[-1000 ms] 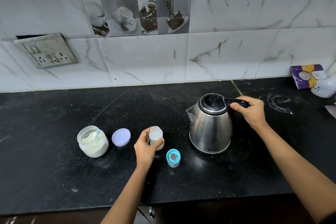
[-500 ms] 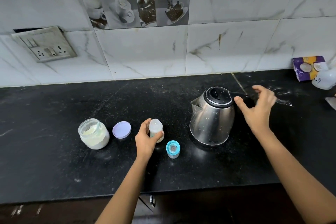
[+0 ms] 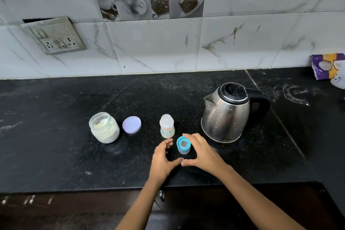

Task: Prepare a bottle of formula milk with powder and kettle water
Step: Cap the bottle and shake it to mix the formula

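Open left hand point(image 3: 164, 160) and right hand point(image 3: 200, 152) flank the blue-ringed teat cap point(image 3: 183, 144), grasping nothing; small translucent bottle point(image 3: 167, 126) stands uncapped just beyond, apparently filled.

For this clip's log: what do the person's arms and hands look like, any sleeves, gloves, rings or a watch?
Both forearms are bare for as much as the frame shows; no sleeve edge enters the picture. The left hand and right hand wear no gloves. No ring, watch, bracelet or bandage shows on the fingers or wrists. The fingernails are too small and blurred to judge.
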